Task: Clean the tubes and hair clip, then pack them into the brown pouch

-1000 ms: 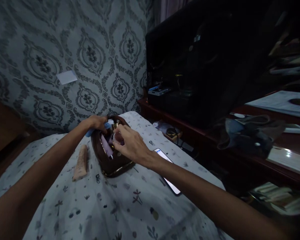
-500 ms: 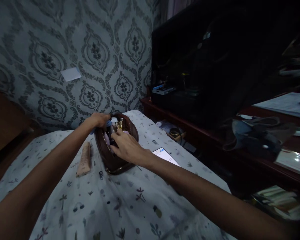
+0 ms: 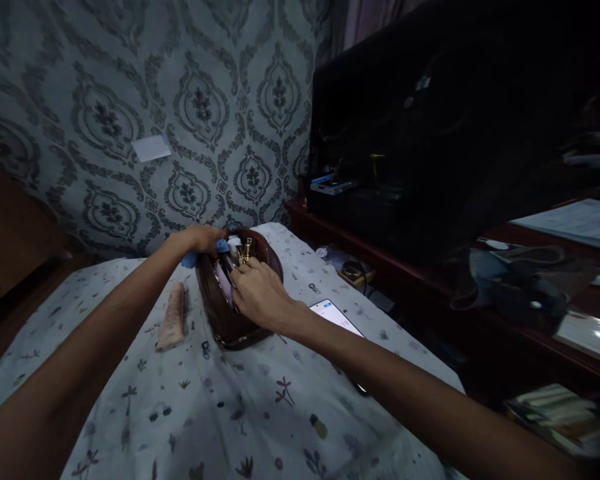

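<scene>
The right hand (image 3: 260,290) is now reaching lower into the brown bag (image 3: 213,303), its grip too hidden to tell. The left hand (image 3: 205,240) is gripping blue cloth (image 3: 189,260) at the rim; the bag is resting on the patterned sheet (image 3: 240,413).

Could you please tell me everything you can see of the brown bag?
The bag looks like dark brown leather, rounded, with a gold-toned zip along its open mouth. It rests on the patterned sheet. The left hand is at its far left edge; the right hand reaches inside, among small items.
</scene>
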The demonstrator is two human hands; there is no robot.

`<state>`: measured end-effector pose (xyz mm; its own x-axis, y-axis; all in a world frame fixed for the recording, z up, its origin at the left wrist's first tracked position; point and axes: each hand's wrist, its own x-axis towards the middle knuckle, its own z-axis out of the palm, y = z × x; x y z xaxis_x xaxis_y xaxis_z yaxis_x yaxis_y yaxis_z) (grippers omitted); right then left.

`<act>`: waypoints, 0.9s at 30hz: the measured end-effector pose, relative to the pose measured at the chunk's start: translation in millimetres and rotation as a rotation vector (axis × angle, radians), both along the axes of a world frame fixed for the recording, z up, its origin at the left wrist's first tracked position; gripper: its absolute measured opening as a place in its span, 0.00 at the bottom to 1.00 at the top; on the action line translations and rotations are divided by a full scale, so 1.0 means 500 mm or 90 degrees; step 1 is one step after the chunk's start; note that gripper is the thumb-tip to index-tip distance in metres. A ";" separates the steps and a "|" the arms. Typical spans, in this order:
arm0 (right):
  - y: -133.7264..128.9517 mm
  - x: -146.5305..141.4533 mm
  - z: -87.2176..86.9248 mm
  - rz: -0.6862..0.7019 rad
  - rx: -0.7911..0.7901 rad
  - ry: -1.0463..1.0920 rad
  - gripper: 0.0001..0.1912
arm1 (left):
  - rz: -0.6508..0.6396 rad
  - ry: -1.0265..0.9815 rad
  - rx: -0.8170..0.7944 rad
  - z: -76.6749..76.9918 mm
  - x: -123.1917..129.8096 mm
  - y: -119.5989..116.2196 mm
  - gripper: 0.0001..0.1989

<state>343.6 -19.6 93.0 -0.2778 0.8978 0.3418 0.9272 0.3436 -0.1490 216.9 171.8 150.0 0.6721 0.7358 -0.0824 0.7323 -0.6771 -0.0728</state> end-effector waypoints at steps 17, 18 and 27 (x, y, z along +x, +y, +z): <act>0.031 0.019 0.013 0.034 -0.030 -0.071 0.13 | 0.114 -0.536 0.109 -0.076 -0.161 -0.151 0.15; 0.032 0.019 0.015 0.031 -0.032 -0.081 0.14 | 0.130 -0.559 0.098 -0.092 -0.177 -0.161 0.16; 0.054 0.004 0.029 0.027 -0.098 -0.110 0.12 | 0.253 -0.607 0.049 -0.240 -0.302 -0.237 0.18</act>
<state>345.5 7.2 107.6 -0.3593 0.9217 0.1461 0.9285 0.3687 -0.0430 66.0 53.4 29.7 0.1400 0.8996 0.4137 0.6781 -0.3916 0.6219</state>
